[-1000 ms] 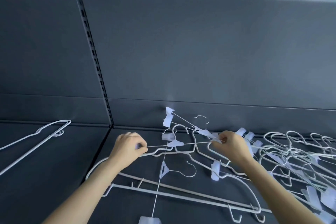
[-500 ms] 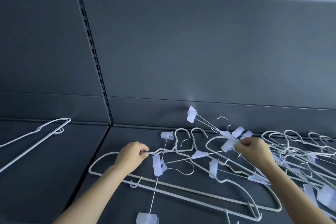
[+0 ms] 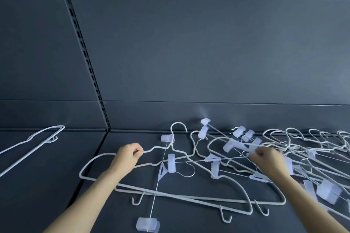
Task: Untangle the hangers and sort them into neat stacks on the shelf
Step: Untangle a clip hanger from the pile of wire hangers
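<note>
The left hangers (image 3: 43, 137) run off the left edge, so I see only one end of them. The tangle (image 3: 280, 143) spills past the right edge and I can't count it. My right hand (image 3: 269, 159) is smeared at the fingertips, and I can't tell which wire of the tangle it pinches. A clip (image 3: 328, 194) near it is blurred too. My left hand (image 3: 128, 157) covers the stretch of hanger (image 3: 151, 149) it grips. The bottom edge cuts off both forearms.

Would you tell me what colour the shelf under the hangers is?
The shelf is dark grey, plain to see in the head view.
</note>
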Available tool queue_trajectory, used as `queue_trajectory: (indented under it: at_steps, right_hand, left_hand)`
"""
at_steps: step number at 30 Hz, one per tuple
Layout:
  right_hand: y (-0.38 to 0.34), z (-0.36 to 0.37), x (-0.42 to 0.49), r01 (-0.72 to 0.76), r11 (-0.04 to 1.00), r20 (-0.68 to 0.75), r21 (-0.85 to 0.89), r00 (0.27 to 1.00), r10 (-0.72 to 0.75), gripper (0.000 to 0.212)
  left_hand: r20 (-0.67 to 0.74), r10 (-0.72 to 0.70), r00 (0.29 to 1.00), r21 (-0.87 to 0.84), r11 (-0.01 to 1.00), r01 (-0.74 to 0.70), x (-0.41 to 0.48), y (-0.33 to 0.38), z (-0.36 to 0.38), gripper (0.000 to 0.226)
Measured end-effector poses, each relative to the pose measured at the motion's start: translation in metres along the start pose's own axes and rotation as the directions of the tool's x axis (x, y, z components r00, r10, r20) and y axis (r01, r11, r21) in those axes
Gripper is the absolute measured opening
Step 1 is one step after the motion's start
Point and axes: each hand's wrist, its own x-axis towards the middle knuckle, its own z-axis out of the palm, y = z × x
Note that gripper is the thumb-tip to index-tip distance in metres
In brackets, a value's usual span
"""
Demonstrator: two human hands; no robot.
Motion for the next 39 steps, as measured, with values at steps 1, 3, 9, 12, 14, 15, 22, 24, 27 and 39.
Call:
queue_trajectory:
  at_steps: [1, 3, 9, 12, 14, 15, 22, 24, 27, 39]
  right_hand:
    - [-0.003, 0.004, -0.001, 0.026, 1.000, 0.018, -0.012, 1.000, -0.026, 0.034]
    - [-0.009, 0.010, -0.004, 0.042, 0.999, 0.023, -0.015, 0.999, -0.042, 0.034]
    - [-0.012, -0.003, 0.001, 0.059, 0.988, 0.072, 0.140, 0.995, -0.070, 0.038]
    - [-0.012, -0.011, 0.004, 0.047, 0.963, 0.077, 0.266, 0.995, -0.070, 0.037]
    - [-0.012, -0.015, 0.005, 0.018, 0.945, 0.083, 0.328, 0.995, -0.048, 0.032]
    - [-0.010, -0.017, 0.006, 0.007, 0.943, 0.073, 0.334, 0.997, -0.033, 0.032]
    - [-0.003, -0.020, 0.000, -0.019, 0.959, -0.020, 0.283, 0.999, 0.026, 0.037]
    - [-0.008, -0.015, -0.005, -0.011, 0.971, -0.062, 0.239, 0.998, 0.027, 0.038]
    - [-0.017, -0.004, -0.015, 0.014, 0.979, -0.134, 0.202, 0.991, 0.013, 0.023]
    - [-0.008, 0.029, -0.021, 0.173, 0.982, 0.069, -0.075, 0.983, -0.168, 0.040]
  left_hand:
    - [-0.001, -0.006, 1.000, -0.009, 1.000, 0.006, -0.001, 0.001, 0.000, 0.020]
    - [0.006, -0.009, 1.000, -0.021, 1.000, 0.009, -0.002, 0.000, 0.000, 0.021]
    - [-0.030, 0.021, 0.999, -0.041, 0.999, -0.022, 0.000, 0.002, -0.021, 0.022]
    - [-0.026, 0.017, 1.000, -0.043, 0.999, -0.018, 0.001, -0.001, -0.029, 0.018]
    - [-0.017, 0.017, 1.000, -0.045, 0.999, -0.018, 0.000, -0.001, -0.033, 0.019]
    - [-0.012, 0.019, 1.000, -0.042, 0.999, -0.020, -0.001, 0.000, -0.036, 0.019]
    - [0.019, -0.031, 0.999, -0.042, 0.999, 0.031, -0.006, -0.017, -0.065, 0.019]
    - [0.034, -0.042, 0.999, -0.048, 0.998, 0.044, -0.010, -0.020, -0.069, 0.023]
    - [0.051, -0.050, 0.997, -0.081, 0.995, 0.054, -0.017, -0.019, -0.072, 0.027]
    - [0.054, 0.030, 0.998, -0.151, 0.988, -0.022, -0.021, 0.014, -0.065, 0.033]
